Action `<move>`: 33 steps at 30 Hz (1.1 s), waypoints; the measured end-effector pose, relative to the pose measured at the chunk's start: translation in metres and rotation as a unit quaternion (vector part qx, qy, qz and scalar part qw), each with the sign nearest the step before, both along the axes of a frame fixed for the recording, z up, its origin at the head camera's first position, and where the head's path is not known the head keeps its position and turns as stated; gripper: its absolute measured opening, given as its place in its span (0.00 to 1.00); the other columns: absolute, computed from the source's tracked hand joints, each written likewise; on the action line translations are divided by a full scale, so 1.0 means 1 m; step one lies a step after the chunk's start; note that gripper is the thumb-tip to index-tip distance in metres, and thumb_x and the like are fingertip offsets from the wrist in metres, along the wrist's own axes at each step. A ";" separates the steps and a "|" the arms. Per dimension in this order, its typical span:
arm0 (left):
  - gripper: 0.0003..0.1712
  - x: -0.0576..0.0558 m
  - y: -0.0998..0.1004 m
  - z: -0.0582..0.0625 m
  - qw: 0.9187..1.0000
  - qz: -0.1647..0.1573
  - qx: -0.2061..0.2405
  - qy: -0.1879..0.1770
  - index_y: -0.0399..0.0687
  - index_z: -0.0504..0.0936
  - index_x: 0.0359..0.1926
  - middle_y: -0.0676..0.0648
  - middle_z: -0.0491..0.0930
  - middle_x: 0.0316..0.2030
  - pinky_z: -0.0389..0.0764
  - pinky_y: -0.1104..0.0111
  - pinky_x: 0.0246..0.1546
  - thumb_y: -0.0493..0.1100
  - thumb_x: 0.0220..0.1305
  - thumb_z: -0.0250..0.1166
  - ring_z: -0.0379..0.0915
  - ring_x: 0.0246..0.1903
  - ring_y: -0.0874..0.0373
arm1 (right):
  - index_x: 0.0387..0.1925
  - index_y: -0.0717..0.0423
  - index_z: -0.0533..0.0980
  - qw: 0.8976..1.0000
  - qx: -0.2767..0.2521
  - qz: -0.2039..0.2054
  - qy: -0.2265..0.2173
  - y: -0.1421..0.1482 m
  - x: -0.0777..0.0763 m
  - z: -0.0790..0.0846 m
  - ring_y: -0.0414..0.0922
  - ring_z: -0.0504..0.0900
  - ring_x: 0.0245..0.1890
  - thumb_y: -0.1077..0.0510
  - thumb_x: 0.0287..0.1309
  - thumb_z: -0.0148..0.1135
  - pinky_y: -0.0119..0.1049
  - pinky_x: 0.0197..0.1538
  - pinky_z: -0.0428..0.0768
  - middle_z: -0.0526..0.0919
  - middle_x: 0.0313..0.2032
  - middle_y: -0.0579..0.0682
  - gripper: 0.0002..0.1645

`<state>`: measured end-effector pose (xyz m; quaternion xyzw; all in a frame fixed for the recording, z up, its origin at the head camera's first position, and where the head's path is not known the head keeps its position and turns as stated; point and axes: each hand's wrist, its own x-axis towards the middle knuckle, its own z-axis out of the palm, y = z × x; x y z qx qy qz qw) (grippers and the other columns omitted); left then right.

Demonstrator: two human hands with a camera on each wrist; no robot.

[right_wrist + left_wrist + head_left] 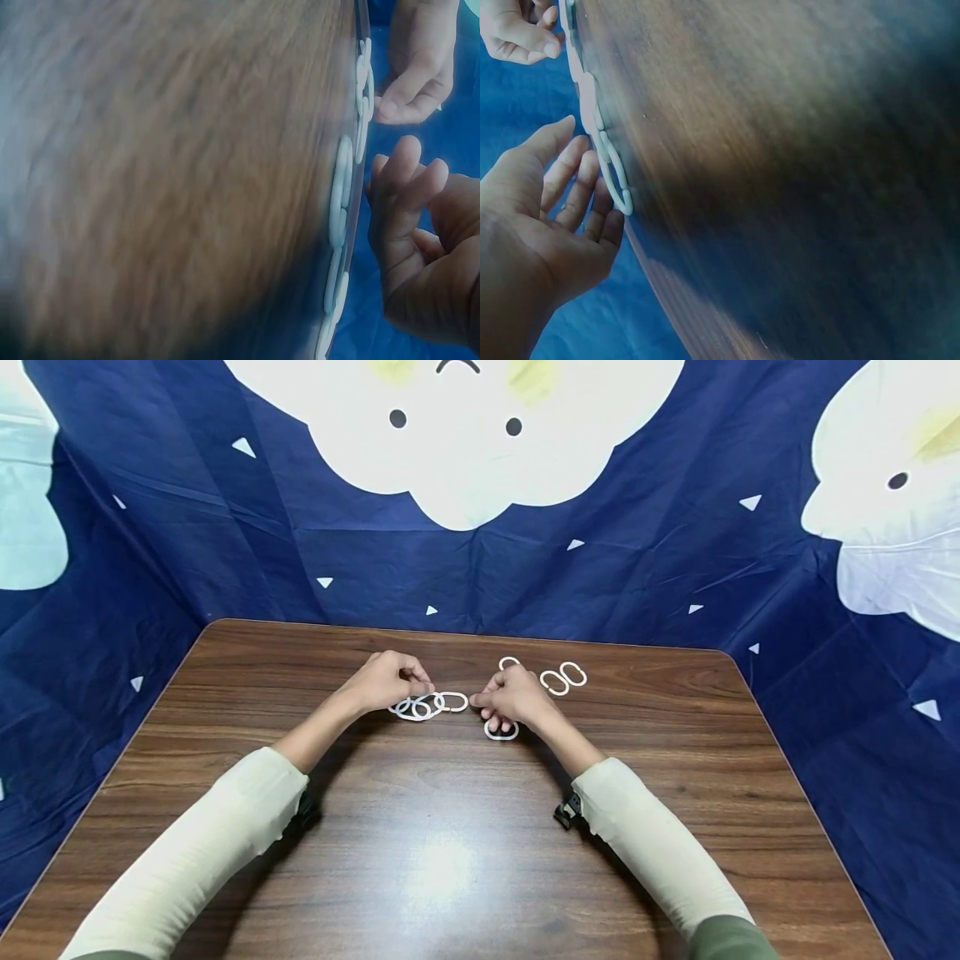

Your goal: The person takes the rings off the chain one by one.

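Note:
White oval plastic links lie on the wooden table. Several of them, joined into a short chain [453,702], sit beside my left hand [390,681]. In the left wrist view this hand [562,210] has loosely bent fingers right at the chain [615,176], its thumb apart from them. My right hand [516,697] hovers over a loose link [501,735], thumb side toward the chain's right end. The right wrist view shows nothing between the relaxed, bent fingers of the right hand [420,232], with links [339,195] on the table alongside.
Two more links [554,683] [573,674] lie to the right of my right hand, and another link [509,662] shows partly behind it. A blue cloth [465,577] with white clouds hangs behind the table [420,793].

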<state>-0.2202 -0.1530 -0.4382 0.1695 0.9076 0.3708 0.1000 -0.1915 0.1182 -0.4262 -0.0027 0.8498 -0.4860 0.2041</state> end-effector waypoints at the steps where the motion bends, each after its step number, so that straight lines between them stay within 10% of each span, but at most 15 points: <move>1: 0.06 0.000 0.000 0.000 1.000 -0.001 0.000 0.001 0.51 0.95 0.41 0.52 0.92 0.34 0.78 0.64 0.43 0.47 0.71 0.77 0.78 0.33 0.60 | 0.36 0.61 0.85 1.000 -0.003 -0.001 0.000 -0.001 0.000 0.000 0.37 0.84 0.15 0.58 0.71 0.77 0.29 0.20 0.82 0.90 0.23 0.50 0.11; 33: 0.15 -0.002 -0.004 0.008 0.998 -0.019 -0.026 -0.045 0.45 0.94 0.44 0.48 0.94 0.38 0.80 0.65 0.49 0.49 0.64 0.84 0.84 0.40 0.58 | 0.33 0.63 0.81 1.000 0.003 -0.018 -0.010 -0.020 -0.012 -0.006 0.35 0.81 0.11 0.58 0.71 0.78 0.26 0.17 0.78 0.85 0.18 0.49 0.16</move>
